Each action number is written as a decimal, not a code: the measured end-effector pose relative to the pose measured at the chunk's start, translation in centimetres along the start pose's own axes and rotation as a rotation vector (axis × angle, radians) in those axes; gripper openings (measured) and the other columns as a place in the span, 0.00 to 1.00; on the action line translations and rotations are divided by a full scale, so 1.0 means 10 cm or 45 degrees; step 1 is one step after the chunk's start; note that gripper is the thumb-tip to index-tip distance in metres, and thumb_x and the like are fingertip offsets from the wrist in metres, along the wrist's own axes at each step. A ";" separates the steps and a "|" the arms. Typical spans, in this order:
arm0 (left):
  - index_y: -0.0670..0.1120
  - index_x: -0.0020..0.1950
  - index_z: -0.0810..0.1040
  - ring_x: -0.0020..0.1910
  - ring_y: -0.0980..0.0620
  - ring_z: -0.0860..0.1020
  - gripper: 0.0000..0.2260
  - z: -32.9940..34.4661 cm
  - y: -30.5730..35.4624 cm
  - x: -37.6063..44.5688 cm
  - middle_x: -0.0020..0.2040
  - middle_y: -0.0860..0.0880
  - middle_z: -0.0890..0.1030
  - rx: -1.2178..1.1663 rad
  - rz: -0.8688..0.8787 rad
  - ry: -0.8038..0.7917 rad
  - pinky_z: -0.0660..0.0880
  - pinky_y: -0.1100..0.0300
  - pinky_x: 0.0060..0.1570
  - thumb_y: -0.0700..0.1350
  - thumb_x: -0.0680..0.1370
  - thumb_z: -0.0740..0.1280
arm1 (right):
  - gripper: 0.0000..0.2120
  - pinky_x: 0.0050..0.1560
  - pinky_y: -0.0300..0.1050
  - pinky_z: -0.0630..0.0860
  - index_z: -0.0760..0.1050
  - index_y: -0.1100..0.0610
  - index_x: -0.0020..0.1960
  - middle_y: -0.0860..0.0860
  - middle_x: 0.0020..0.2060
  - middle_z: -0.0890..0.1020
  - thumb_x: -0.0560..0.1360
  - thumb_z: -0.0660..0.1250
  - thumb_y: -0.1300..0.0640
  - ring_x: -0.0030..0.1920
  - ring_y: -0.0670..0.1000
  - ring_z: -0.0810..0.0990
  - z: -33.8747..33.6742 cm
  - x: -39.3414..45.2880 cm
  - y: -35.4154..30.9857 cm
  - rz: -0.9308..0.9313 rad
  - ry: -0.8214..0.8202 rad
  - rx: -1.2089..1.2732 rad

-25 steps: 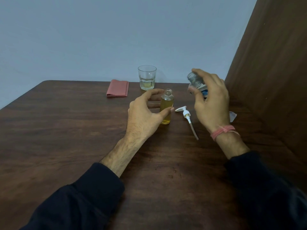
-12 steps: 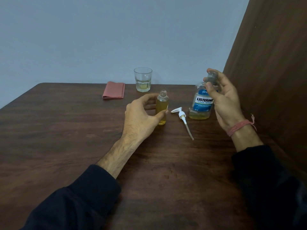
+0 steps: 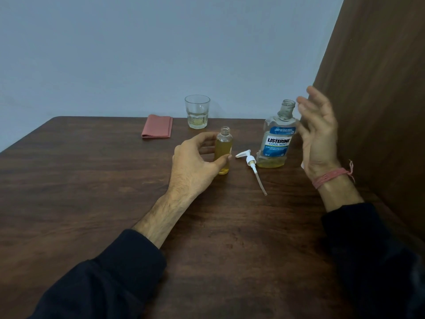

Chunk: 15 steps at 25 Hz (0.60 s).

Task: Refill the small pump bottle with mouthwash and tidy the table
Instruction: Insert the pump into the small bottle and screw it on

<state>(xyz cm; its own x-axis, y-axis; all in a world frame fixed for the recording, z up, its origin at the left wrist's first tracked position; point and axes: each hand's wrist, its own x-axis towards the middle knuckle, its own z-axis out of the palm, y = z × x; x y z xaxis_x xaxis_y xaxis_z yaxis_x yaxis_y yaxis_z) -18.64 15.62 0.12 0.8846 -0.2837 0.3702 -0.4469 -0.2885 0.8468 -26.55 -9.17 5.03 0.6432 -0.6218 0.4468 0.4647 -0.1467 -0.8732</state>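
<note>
The small clear pump bottle (image 3: 224, 147) stands upright and uncapped on the table, nearly full of yellow liquid. My left hand (image 3: 195, 164) holds it, thumb on the near side and fingers curled round the far side. Its white pump head (image 3: 250, 160) lies on the table just to the right, tube pointing toward me. The mouthwash bottle (image 3: 277, 139) stands upright with no cap, a little yellow liquid at its bottom. My right hand (image 3: 318, 139) hovers just right of it, fingers loosely spread, holding nothing.
A glass (image 3: 197, 111) with a little liquid stands at the table's back edge, a folded pink cloth (image 3: 157, 126) to its left. A brown wooden panel (image 3: 379, 111) walls the right side. A small white object (image 3: 302, 166) peeks out behind my right wrist.
My right hand has set the mouthwash bottle upright on the table and let go, drawing off to the right. My left hand has kept its hold on the small bottle.
</note>
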 end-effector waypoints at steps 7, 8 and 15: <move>0.55 0.72 0.85 0.60 0.62 0.86 0.27 0.01 0.01 -0.01 0.63 0.60 0.88 0.029 -0.002 -0.004 0.84 0.58 0.66 0.51 0.74 0.87 | 0.10 0.35 0.44 0.72 0.77 0.55 0.50 0.49 0.39 0.81 0.82 0.74 0.51 0.35 0.46 0.76 0.27 -0.24 -0.06 -0.694 0.198 -0.650; 0.55 0.72 0.85 0.60 0.63 0.86 0.27 0.01 0.01 -0.01 0.63 0.60 0.88 0.037 0.007 0.003 0.84 0.59 0.66 0.51 0.74 0.87 | 0.10 0.33 0.44 0.72 0.78 0.55 0.47 0.49 0.34 0.79 0.82 0.74 0.51 0.31 0.46 0.75 0.32 -0.30 -0.05 -0.692 0.116 -0.734; 0.57 0.68 0.86 0.56 0.67 0.87 0.25 0.00 -0.01 -0.03 0.56 0.62 0.89 0.022 0.047 0.016 0.86 0.54 0.64 0.51 0.73 0.86 | 0.08 0.51 0.51 0.83 0.85 0.45 0.52 0.43 0.43 0.82 0.83 0.69 0.44 0.48 0.48 0.82 0.51 -0.50 0.10 -0.392 -0.516 -1.553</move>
<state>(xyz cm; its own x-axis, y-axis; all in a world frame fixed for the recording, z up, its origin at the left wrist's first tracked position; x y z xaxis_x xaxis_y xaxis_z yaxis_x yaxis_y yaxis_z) -18.87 15.70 -0.13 0.8688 -0.2831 0.4061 -0.4817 -0.2940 0.8255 -26.23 -2.24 2.93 0.8450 -0.1970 0.4971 -0.0815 -0.9662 -0.2445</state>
